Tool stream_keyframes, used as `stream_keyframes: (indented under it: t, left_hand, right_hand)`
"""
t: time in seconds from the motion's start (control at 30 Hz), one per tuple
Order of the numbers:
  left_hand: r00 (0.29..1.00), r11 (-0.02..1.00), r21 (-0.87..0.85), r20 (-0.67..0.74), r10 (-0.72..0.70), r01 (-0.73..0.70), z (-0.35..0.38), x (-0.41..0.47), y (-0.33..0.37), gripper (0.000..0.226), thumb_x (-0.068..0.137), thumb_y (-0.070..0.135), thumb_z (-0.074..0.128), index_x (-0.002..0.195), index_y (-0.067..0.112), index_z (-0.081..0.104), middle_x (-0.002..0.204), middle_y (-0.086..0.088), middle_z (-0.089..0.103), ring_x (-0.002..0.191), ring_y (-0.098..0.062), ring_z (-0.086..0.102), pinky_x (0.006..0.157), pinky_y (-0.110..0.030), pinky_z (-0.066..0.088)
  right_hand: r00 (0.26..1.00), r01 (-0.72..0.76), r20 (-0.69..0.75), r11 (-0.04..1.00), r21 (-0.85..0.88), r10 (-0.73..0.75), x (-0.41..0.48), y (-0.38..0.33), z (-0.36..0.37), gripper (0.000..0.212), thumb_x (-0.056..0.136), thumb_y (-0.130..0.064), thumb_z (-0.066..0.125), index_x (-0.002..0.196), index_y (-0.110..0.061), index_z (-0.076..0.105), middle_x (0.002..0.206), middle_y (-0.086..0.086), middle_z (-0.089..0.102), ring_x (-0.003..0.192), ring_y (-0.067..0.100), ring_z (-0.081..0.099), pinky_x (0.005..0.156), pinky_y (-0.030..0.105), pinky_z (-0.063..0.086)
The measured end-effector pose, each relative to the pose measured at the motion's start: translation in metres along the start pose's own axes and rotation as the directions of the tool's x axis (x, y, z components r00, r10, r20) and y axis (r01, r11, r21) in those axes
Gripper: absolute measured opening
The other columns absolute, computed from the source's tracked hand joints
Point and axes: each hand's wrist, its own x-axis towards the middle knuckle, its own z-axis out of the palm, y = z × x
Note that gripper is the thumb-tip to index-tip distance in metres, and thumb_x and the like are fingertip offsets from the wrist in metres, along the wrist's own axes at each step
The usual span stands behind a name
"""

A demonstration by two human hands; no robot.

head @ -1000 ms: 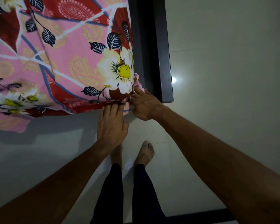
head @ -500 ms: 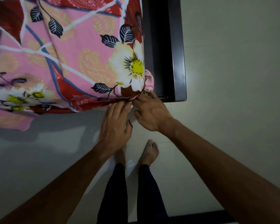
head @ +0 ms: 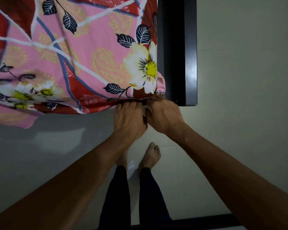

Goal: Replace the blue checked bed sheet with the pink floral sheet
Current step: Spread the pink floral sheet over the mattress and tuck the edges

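Note:
The pink floral sheet [head: 90, 63] covers the mattress across the upper left, and its near edge hangs over the side. At the mattress's near right corner my two hands meet. My left hand [head: 130, 120] lies flat against the mattress side, its straight fingers pushed up under the sheet's hem, fingertips hidden. My right hand [head: 163, 115] is beside it, its fingers curled round the sheet's corner fabric. No blue checked sheet is in view.
A black bed frame [head: 189, 55] runs along the right side of the mattress and ends just past my right hand. Pale tiled floor [head: 239, 113] lies to the right and below. My bare feet [head: 150, 155] stand close to the bed. A dark strip [head: 198, 221] crosses the bottom.
Both hands have pressed closer to the corner. My left fingertips have slid under the hem, and my right hand has closed tighter on the corner fabric. The view has shifted slightly.

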Motion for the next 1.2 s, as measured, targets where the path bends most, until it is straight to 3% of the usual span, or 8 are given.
stream_keyframes:
  t: [0.07,0.17,0.43,0.7,0.8,0.93,1.07,1.2]
  left_hand:
    - [0.997,0.998,0.001,0.036,-0.068,0.068,0.002,-0.001,0.014,0.076,0.071,0.034,0.071,0.139,0.007,0.051,0.140,-0.014,0.054,0.132,-0.034,0.046,0.114,-0.048,0.033]
    - [0.995,0.995,-0.043,0.024,-0.094,0.095,0.002,-0.002,0.019,0.076,0.069,0.033,0.071,0.137,0.006,0.052,0.140,-0.016,0.054,0.132,-0.035,0.046,0.115,-0.049,0.032]
    - [0.989,0.980,-0.156,-0.093,0.113,-0.126,0.001,-0.034,0.000,0.069,0.081,0.019,0.062,0.145,-0.001,0.045,0.147,-0.016,0.049,0.136,-0.032,0.044,0.117,-0.043,0.033]
    - [0.999,0.999,-0.014,-0.025,0.045,-0.046,0.015,-0.009,-0.002,0.082,0.072,0.025,0.066,0.146,-0.001,0.041,0.146,-0.020,0.048,0.137,-0.036,0.043,0.119,-0.047,0.028]
    - [0.999,0.999,0.030,-0.011,0.033,-0.032,0.014,-0.013,0.002,0.088,0.066,0.022,0.065,0.147,0.000,0.039,0.147,-0.019,0.047,0.138,-0.035,0.042,0.120,-0.046,0.026]
    - [1.000,1.000,0.020,-0.011,-0.011,0.011,0.014,-0.007,0.005,0.083,0.071,0.025,0.066,0.147,0.002,0.040,0.147,-0.018,0.047,0.138,-0.034,0.041,0.119,-0.045,0.024]
    - [0.997,0.990,-0.137,-0.070,0.028,-0.038,0.012,-0.005,-0.005,0.073,0.075,0.022,0.065,0.144,0.005,0.047,0.145,-0.016,0.051,0.136,-0.033,0.043,0.118,-0.046,0.028]
    - [0.972,0.952,-0.239,-0.181,0.149,-0.190,0.010,-0.018,-0.023,0.061,0.079,0.011,0.063,0.138,0.000,0.054,0.133,-0.017,0.059,0.122,-0.035,0.053,0.110,-0.046,0.039]
  right_hand:
    - [0.998,-0.067,-0.010,0.998,0.017,0.067,-0.009,0.018,0.002,0.034,0.096,-0.030,0.055,0.126,-0.018,0.064,0.127,0.006,0.066,0.115,0.030,0.062,0.088,0.036,0.051]
    - [0.995,-0.023,0.101,0.998,0.055,0.017,-0.004,0.032,0.011,0.046,0.100,-0.030,0.049,0.144,-0.018,0.051,0.153,0.006,0.048,0.146,0.031,0.035,0.119,0.050,0.027]
    - [0.933,0.196,0.324,0.976,-0.089,-0.158,0.038,0.035,0.017,0.073,0.090,-0.056,0.004,0.159,-0.036,0.020,0.169,-0.003,0.005,0.155,0.025,-0.009,0.124,0.056,-0.003]
    - [0.914,0.353,0.249,0.930,-0.101,-0.320,0.058,0.040,0.019,0.071,0.088,-0.057,0.030,0.149,-0.025,0.049,0.158,0.014,0.039,0.150,0.039,0.026,0.116,0.072,0.015]
    - [0.940,0.237,0.275,0.967,-0.095,-0.203,0.051,0.035,0.016,0.071,0.089,-0.053,0.033,0.156,-0.029,0.034,0.166,0.009,0.020,0.155,0.030,0.008,0.122,0.062,0.006]
    - [0.988,0.093,0.110,0.987,0.133,-0.108,0.017,0.045,0.019,0.075,0.090,-0.025,0.061,0.158,-0.021,0.030,0.168,0.004,0.017,0.156,0.026,0.006,0.120,0.054,0.028]
    - [0.980,0.068,0.187,0.998,0.016,-0.070,0.039,0.035,0.018,0.082,0.088,-0.046,0.043,0.161,-0.022,0.017,0.169,0.008,0.009,0.156,0.029,-0.002,0.125,0.055,0.008]
    - [0.936,0.302,0.210,0.951,-0.066,-0.283,0.064,0.041,0.007,0.095,0.071,-0.065,0.028,0.155,-0.020,0.036,0.163,0.018,0.027,0.153,0.038,0.013,0.122,0.061,0.005]
